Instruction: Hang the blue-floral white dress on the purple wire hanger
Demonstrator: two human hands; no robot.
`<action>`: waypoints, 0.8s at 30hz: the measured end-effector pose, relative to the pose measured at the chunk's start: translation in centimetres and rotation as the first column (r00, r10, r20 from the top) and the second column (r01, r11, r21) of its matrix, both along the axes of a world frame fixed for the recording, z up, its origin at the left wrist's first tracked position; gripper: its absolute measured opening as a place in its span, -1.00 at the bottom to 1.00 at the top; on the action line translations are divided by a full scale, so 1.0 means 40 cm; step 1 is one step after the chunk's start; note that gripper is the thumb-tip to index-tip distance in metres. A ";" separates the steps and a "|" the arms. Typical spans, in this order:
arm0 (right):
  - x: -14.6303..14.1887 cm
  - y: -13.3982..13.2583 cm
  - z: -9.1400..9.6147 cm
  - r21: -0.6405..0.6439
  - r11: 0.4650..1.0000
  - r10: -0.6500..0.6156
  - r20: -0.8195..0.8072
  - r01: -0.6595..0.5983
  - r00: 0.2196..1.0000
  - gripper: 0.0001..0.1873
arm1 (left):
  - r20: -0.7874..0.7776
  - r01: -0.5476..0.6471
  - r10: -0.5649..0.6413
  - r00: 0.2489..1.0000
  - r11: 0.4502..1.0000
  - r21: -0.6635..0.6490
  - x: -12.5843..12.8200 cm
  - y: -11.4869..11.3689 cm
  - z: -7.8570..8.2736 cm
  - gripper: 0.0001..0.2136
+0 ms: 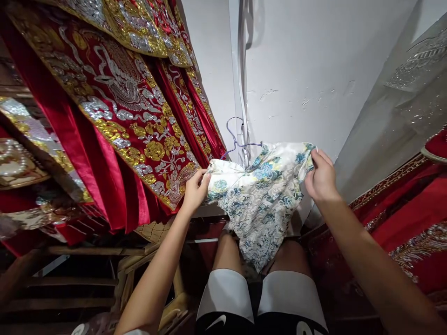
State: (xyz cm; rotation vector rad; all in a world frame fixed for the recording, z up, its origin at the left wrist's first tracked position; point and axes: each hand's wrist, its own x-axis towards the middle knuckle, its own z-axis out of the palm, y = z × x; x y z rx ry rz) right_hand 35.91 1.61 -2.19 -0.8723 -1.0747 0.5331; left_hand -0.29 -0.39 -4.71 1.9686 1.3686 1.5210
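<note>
A white garment with a blue and green floral print, with short sleeves, hangs spread out in front of my legs. My left hand pinches the edge of its left sleeve. On the other side my right hand grips the opposite sleeve edge, thumb toward me. Inside the neckline sits a thin blue-purple hanger, its hook sticking up above the collar. The garment's lower part drops to a point between my knees.
Red satin costumes with gold and silver embroidery hang at the left. More red beaded cloth and a sheer sparkly fabric are at the right. White wall stands ahead, with cables running down it. A wooden frame stands lower left.
</note>
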 end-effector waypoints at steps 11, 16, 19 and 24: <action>-0.180 -0.332 0.139 -0.393 0.237 0.888 0.458 -0.889 0.034 -0.64 | 0.451 -0.081 0.101 0.887 0.995 -0.063 0.098 -0.030 -0.072 -0.47; -0.208 -0.283 0.072 -0.266 0.659 0.603 0.745 -0.703 0.284 -0.33 | 0.631 0.154 -0.048 0.774 0.981 -0.114 0.158 -0.105 0.002 -0.41; -0.244 -0.246 -0.023 -0.092 0.814 0.328 0.888 -0.574 0.323 0.09 | 0.641 0.223 -0.134 0.756 0.973 -0.060 0.195 -0.162 0.061 -0.53; -0.287 -0.214 -0.160 0.266 0.908 -0.129 0.913 -0.324 0.388 -0.04 | 0.501 0.309 -0.260 0.826 0.951 -0.016 0.222 -0.230 0.079 -0.53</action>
